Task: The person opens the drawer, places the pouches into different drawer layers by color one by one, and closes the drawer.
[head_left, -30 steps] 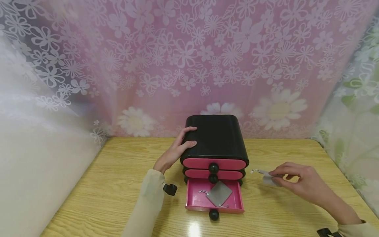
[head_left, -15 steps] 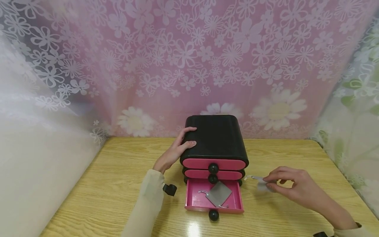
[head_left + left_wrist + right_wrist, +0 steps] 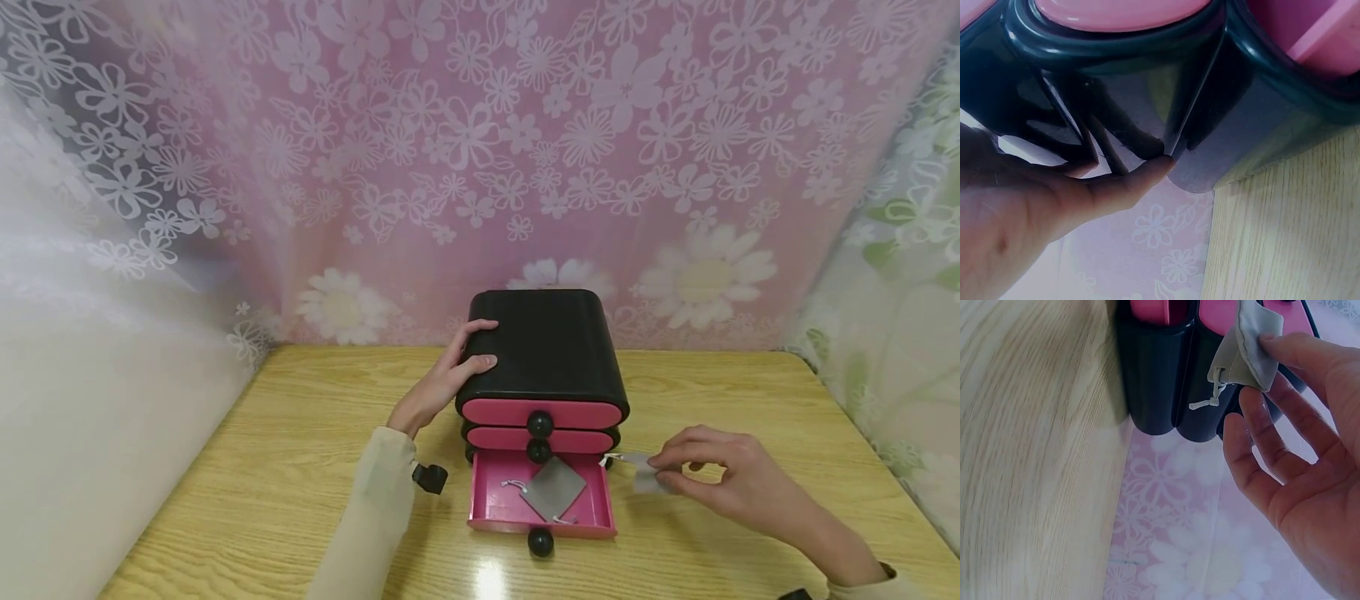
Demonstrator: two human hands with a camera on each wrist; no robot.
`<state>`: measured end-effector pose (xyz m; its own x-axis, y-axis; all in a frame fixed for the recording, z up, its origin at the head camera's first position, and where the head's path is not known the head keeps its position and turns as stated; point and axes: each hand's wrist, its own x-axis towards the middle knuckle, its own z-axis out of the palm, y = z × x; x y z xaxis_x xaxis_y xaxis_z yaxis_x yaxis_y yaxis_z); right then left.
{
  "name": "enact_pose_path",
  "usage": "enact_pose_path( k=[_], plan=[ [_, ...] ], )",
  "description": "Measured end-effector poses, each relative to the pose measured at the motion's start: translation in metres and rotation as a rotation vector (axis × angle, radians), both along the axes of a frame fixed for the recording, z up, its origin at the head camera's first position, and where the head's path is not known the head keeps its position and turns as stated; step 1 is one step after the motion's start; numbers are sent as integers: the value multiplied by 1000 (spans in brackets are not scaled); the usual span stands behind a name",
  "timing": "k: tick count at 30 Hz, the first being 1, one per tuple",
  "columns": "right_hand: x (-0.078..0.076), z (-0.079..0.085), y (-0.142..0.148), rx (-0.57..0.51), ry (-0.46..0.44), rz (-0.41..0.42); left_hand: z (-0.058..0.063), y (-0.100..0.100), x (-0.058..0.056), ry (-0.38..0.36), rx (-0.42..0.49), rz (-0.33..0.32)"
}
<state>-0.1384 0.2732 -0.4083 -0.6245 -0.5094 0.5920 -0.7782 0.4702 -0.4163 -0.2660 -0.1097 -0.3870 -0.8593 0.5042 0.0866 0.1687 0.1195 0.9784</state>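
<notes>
A black drawer unit (image 3: 551, 342) with pink drawer fronts stands on the table, its bottom drawer (image 3: 491, 504) pulled out. Inside that drawer lies a grey drawstring pouch (image 3: 553, 489) with pale cords. My left hand (image 3: 442, 379) rests on the unit's left side, thumb and a finger over the top edge; in the left wrist view its fingers lie against the glossy black side (image 3: 1141, 106). Right of the drawer, my right hand (image 3: 738, 479) pinches a second, lighter grey drawstring pouch (image 3: 1252, 347) between thumb and fingers. The pouch's cord (image 3: 1210, 400) dangles toward the unit.
The two upper drawers (image 3: 495, 412) are closed, each with a round black knob. The wooden table (image 3: 322, 492) ends at a pink flowered curtain (image 3: 420, 192) behind the unit. More curtain hangs at both sides.
My right hand has moved left with the pouch, bringing its cord end to the drawer's right edge. The left hand stays on the unit.
</notes>
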Motion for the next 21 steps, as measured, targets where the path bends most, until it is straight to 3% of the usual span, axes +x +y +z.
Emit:
enact_pose_path(
  k=[13,21],
  plan=[
    [0,-4,-15,-18,-23,43,0,1,0,0,-1,-1],
    [-1,-5,-26,-17,8,79,1,0,1,-9,1,4]
  ],
)
